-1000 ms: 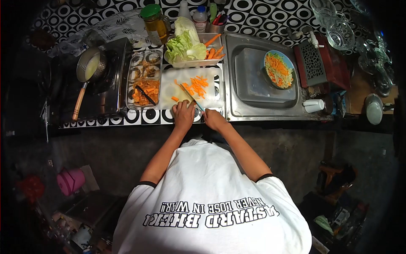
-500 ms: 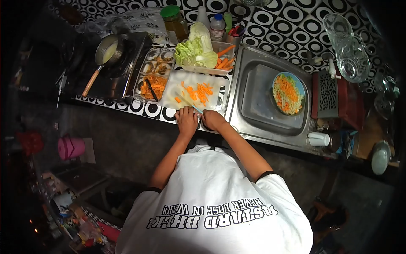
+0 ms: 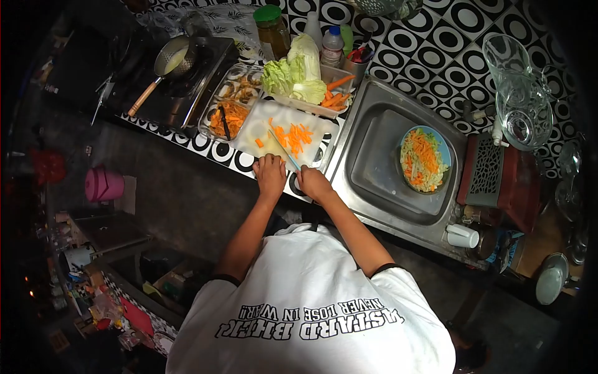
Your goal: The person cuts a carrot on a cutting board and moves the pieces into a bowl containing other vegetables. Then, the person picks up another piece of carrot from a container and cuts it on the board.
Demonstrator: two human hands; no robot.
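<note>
— What is held in the right hand (image 3: pixel 313 182)?
— A blue-handled knife (image 3: pixel 283 149) is gripped in it, fingers clenched round the handle. The blade is laid aslant on the white cutting board (image 3: pixel 249 131), its tip pointed away from the body.

— And the left hand (image 3: pixel 270 174)?
— It is set at the near edge of the board, just beside the knife handle, fingers curled downward. Whether anything is pinched beneath them cannot be told.

— Where are the cut pieces found?
— A heap of carrot sticks (image 3: pixel 296 136) is spread on the board just to the right of the blade, with a few loose bits seen on the blade's other side.

— What is placed around the board?
— To its left, a glass tray (image 3: pixel 210 124) with more carrot pieces is set against it. Behind it, a cabbage (image 3: pixel 293 75) and whole carrots (image 3: pixel 336 98) are kept together in a shallow container. Farther left, a saucepan (image 3: pixel 174 59) with a wooden handle is stood on a stove (image 3: pixel 187 100). A jar with a green lid (image 3: pixel 273 28) is seen at the tiled wall behind.

— And to the right?
— A steel sink (image 3: pixel 374 156) is found there, and in it a blue-rimmed plate (image 3: pixel 443 144) heaped with shredded vegetables. A glass pitcher (image 3: pixel 517 93) is stood well beyond the sink, and a white cup (image 3: pixel 462 237) is laid at the sink's near corner.
</note>
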